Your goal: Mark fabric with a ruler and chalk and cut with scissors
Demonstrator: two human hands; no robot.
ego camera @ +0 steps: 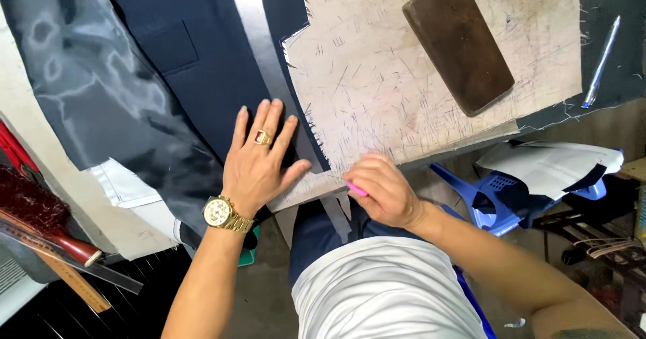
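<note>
The pattern board [431, 76] is a pale, stiff sheet, its face scored all over with short pen and chalk strokes, its left edge stepped and fringed with loose threads. It lies on navy cloth [202, 63] over the table, running from the person's hands up toward two o'clock. The left hand [259, 160], with a ring and a gold watch, rests flat with fingers spread on the cloth just beside the board's lower left corner. The right hand [380, 191] is curled shut on a pink chalk piece [356, 189] at the board's near edge; only the chalk's tip shows, pointing toward nine o'clock. A brown block [457, 39] lies on the board, its long axis running eleven to five. A pen [601, 61] lies at three o'clock.
</note>
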